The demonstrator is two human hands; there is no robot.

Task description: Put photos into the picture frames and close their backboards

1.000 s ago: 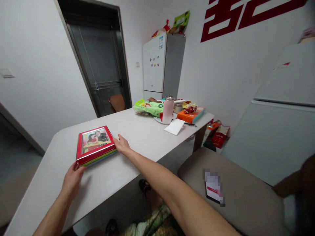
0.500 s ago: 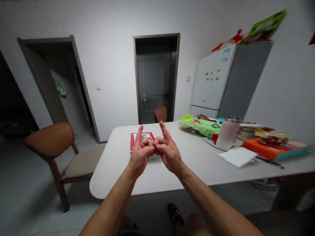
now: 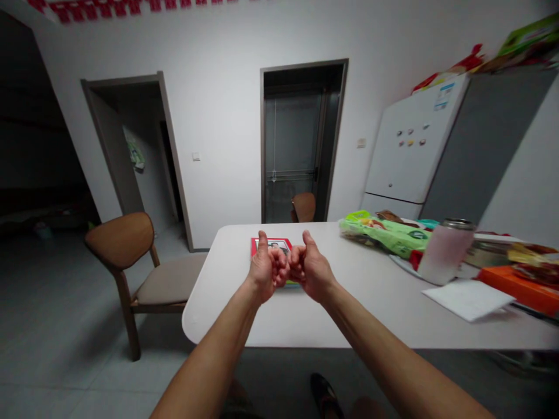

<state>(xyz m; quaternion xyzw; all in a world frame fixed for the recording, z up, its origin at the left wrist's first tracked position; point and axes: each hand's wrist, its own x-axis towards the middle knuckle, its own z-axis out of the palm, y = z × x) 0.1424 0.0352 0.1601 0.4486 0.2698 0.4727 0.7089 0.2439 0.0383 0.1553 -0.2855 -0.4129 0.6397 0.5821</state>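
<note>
My left hand [image 3: 267, 267] is held up over the table [image 3: 353, 314], thumb pointing upward and fingers curled in, with nothing visible in it. Mirroring it, my right hand [image 3: 313, 266] also has its thumb up and its fingers folded, and I see nothing in that one. The curled fingers of both hands meet or nearly meet in the middle. Behind them on the tabletop lies a flat red-bordered item with a picture on its face [image 3: 255, 247], perhaps a book. A green edge shows below it, and my hands hide much of it.
To the right are a green food bag [image 3: 388, 235], a pinkish bottle [image 3: 448, 251], a white paper [image 3: 469, 298] and an orange box [image 3: 519, 288]. One wooden chair [image 3: 122, 241] stands at the left, another [image 3: 303, 206] behind the table. A fridge [image 3: 410, 139] is at the back right.
Both index fingers, pointing up before, have folded in, and the thumbs now stand upright. The camera view has turned left, so the room appears shifted to the right.
</note>
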